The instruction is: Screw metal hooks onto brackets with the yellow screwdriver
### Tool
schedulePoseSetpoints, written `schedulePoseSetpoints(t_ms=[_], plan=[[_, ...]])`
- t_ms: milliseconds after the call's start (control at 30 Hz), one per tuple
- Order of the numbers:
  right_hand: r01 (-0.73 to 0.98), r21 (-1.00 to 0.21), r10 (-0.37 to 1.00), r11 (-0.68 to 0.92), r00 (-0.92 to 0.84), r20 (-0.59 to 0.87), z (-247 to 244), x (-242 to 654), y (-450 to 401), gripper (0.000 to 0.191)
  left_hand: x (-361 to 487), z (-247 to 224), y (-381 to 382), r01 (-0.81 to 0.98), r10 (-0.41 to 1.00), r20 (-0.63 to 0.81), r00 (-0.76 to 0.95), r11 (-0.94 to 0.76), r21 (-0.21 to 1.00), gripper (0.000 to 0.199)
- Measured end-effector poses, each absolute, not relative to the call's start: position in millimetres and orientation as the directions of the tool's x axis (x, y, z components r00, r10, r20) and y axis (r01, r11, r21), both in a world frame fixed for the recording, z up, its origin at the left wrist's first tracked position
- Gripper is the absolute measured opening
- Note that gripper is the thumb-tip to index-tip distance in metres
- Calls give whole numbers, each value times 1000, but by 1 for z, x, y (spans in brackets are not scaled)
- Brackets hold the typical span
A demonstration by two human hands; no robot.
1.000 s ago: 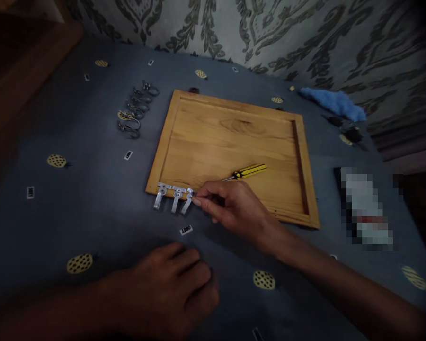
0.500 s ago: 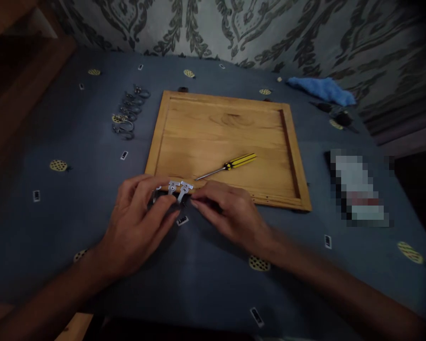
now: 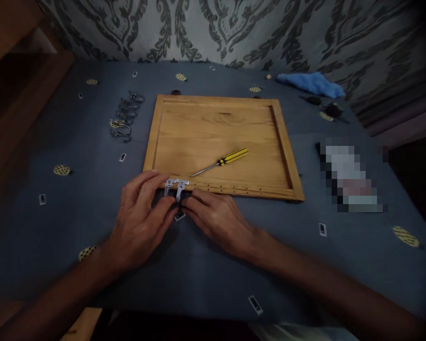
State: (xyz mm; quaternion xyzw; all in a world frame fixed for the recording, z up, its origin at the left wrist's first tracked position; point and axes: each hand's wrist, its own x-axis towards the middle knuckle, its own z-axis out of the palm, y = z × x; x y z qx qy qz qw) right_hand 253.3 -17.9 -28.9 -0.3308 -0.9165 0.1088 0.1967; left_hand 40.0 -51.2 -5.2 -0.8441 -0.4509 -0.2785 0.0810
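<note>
A shallow-framed wooden panel (image 3: 213,128) lies flat, with a row of small holes along its near edge. Two silver metal hooks (image 3: 181,183) stand side by side at the left end of that edge, their T-shaped plates on the wood. My left hand (image 3: 142,222) is closed around the left hook, index finger along the panel's edge and thumb below. My right hand (image 3: 220,218) has its fingers pinched at the lower end of the right hook; the fingertips' exact grip is partly hidden. A screwdriver (image 3: 230,157) with a yellow and black handle rests on the panel.
Several more metal hooks (image 3: 122,128) lie in a line left of the panel. A blue cloth (image 3: 312,84) and a dark object (image 3: 328,109) sit at the back right. A pixelated item (image 3: 351,175) lies on the right. Patterned blue cloth (image 3: 92,199) covers the table.
The view has shifted slightly. My right hand has moved down and left, off the panel's edge to the right hook's lower end, uncovering more holes. My left hand stays at the hooks.
</note>
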Motion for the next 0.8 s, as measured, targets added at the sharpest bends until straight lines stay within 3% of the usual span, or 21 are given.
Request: schedulePoseSetpoints(t_ms=[267, 433, 500, 800], plan=[[567, -372, 670, 735, -690, 273, -30, 261, -18, 13, 40, -2, -46, 808, 762, 478, 437, -566, 162, 11], [551, -391, 671, 737, -666, 326, -32, 261, -19, 11, 37, 1, -33, 822, 817, 366, 446, -536, 195, 48], [542, -398, 668, 740, -660, 345, -34, 261, -19, 14, 37, 0, -27, 815, 818, 334, 468, -546, 195, 54], [498, -427, 651, 755, -649, 393, -39, 264, -20, 21, 37, -4, -19, 782, 827, 265, 496, -558, 279, 36]])
